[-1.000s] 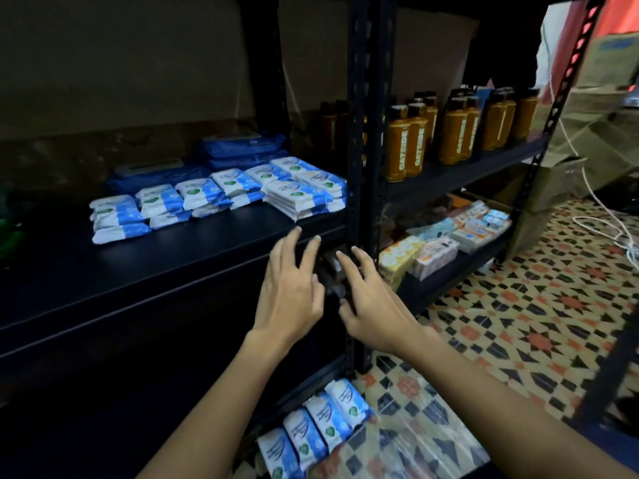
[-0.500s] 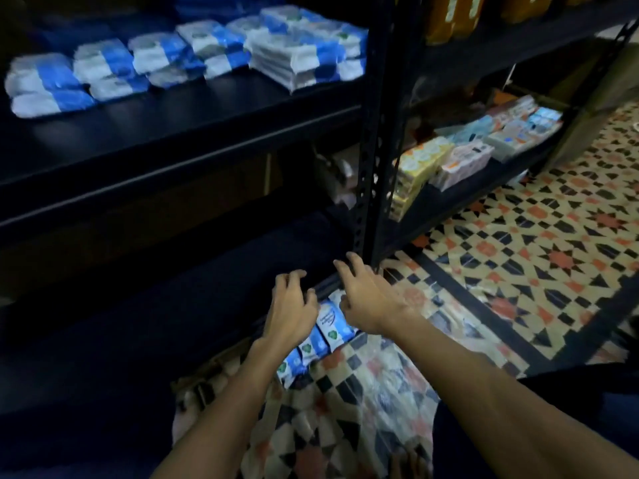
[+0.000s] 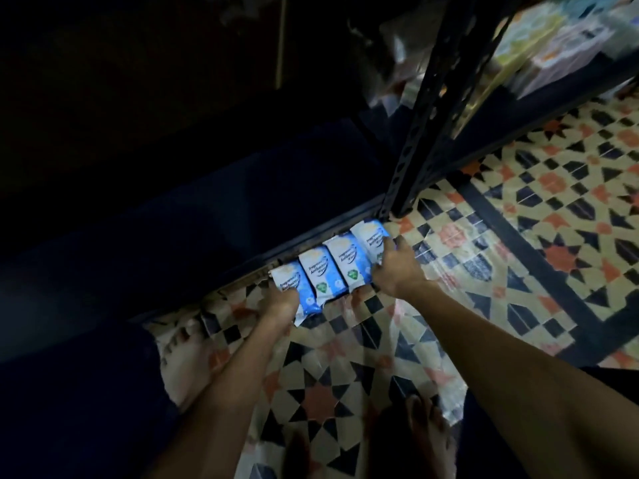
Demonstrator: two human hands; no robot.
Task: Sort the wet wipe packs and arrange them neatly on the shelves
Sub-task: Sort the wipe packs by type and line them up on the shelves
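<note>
- The left hand (image 3: 281, 304) has its grip clamped on the near end of the leftmost pack (image 3: 294, 288), fingers curled round its lower corner.
- The right hand (image 3: 394, 266) has its grip clamped on the rightmost pack (image 3: 370, 238), fingers wrapped over that pack's outer edge.
- Between the two hands lie two more packs (image 3: 333, 269); all four sit side by side, touching, as one row on the tiled floor (image 3: 345, 357).
- Each pack's long axis points away from the person, toward the bottom shelf (image 3: 207, 219); the row itself runs along the shelf's front edge, just beside it.
- The row rises toward the upright post (image 3: 425, 108), so the right hand is nearer the post.
- Judged from this, the next move is to squeeze the row together and lift it onto a shelf.
</note>
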